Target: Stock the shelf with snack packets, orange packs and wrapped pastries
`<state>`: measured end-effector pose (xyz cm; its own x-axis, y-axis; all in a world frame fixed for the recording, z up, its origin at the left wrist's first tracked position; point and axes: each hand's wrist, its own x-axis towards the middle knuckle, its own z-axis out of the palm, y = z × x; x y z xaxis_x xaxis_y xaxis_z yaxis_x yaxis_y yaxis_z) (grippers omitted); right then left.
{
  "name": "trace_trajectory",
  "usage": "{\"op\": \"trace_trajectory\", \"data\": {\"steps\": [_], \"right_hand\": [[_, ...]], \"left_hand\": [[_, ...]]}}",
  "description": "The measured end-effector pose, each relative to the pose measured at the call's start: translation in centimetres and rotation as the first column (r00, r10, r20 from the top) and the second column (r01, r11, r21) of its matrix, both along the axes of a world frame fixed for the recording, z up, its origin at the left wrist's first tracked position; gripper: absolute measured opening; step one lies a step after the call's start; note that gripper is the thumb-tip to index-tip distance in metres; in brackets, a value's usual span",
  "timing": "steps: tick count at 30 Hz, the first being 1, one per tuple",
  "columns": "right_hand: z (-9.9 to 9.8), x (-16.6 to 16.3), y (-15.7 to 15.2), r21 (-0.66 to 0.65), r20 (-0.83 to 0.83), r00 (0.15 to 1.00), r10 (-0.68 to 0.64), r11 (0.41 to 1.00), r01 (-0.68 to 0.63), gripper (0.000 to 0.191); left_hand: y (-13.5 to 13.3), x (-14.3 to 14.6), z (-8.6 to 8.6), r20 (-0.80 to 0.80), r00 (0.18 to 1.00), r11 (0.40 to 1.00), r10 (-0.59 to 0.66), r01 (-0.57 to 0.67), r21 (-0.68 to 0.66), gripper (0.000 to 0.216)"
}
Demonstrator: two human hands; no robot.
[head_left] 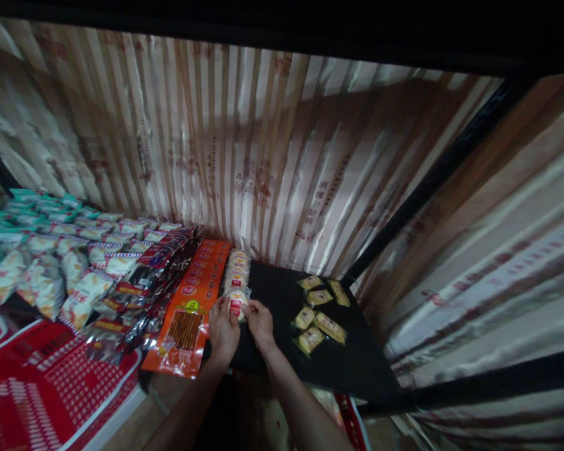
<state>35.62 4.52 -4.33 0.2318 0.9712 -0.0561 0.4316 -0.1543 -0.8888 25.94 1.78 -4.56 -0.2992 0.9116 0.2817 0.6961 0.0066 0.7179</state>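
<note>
Between my two hands is a round white packaged snack (236, 304) with a red label, at the near end of a row of similar white packets (238, 266). My left hand (223, 329) grips its left edge, thumb on the near side. On the other edge, my right hand (260, 321) pinches the wrapper with closed fingers. Whether the snack rests on the black shelf (275, 282) or is held just above it, I cannot tell. Directly left of the row lie long orange packets (185, 326) with brown sticks showing through a window.
Several small yellow packets (329, 327) lie on the shelf's right part. Farther left are dark shiny packets (131, 300), white snack bags (87, 294) and green bags (26, 210). A red printed box (61, 382) stands front left. Black posts (432, 181) and striped sheeting (244, 144) enclose the shelf.
</note>
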Motion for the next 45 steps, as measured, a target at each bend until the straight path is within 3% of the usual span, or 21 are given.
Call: {"op": "trace_trajectory", "data": {"steps": [4,9,12,24,27,30,33,35,38,41,45], "right_hand": [[0.4,-0.4,1.3,-0.026,0.037,0.999,0.002,1.000,-0.001,0.025],[0.9,-0.8,1.8,-0.051,0.318,0.948,-0.019,0.998,0.037,0.025],[1.0,-1.0,1.9,-0.081,0.406,0.914,-0.005,0.996,0.042,0.026],[0.5,-0.9,1.6,-0.077,0.259,0.965,-0.048,0.995,0.070,0.030],[0.5,-0.6,-0.5,0.001,0.202,0.977,-0.066,0.998,0.067,0.027],[0.5,0.5,-4.3,0.181,0.078,0.996,-0.046,0.983,0.031,0.024],[-0.2,2.3,-9.1,0.246,-0.046,0.999,0.012,0.969,0.000,0.027],[-1.1,3.9,-12.4,0.227,-0.045,0.999,-0.024,0.973,0.033,0.029],[-3.1,6.2,-16.6,0.153,0.136,0.988,-0.070,0.987,0.049,0.028],[-5.5,7.8,-19.4,0.113,0.335,0.942,-0.007,0.993,-0.033,0.031],[-7.9,8.1,-21.2,0.049,0.547,0.833,0.084,0.990,-0.132,0.039]], "left_hand": [[0.5,0.1,-0.2,-0.031,0.998,0.998,-0.059,0.059,0.011,0.043],[1.2,-0.2,-0.7,-0.070,0.989,0.991,-0.131,0.131,-0.011,0.048],[1.5,-0.3,-1.0,-0.116,0.981,0.988,-0.157,0.154,-0.035,0.048],[1.3,-0.5,-1.1,-0.296,0.932,0.975,-0.211,0.221,0.000,0.045],[0.5,-0.5,-0.5,-0.294,0.931,0.969,-0.215,0.242,0.056,0.042],[-1.6,-0.2,0.6,-0.241,0.935,0.950,-0.262,0.294,0.109,0.036],[-5.5,0.6,1.1,-0.152,0.900,0.900,-0.409,0.425,0.099,0.033],[-8.7,1.4,0.5,-0.104,0.852,0.853,-0.513,0.520,0.051,0.033],[-13.2,2.7,-1.6,-0.087,0.721,0.722,-0.688,0.668,-0.180,0.032],[-15.8,3.7,-3.9,-0.171,0.740,0.730,-0.650,0.546,-0.411,0.045],[-16.3,4.2,-5.2,-0.209,0.767,0.756,-0.607,0.476,-0.449,0.047]]}}
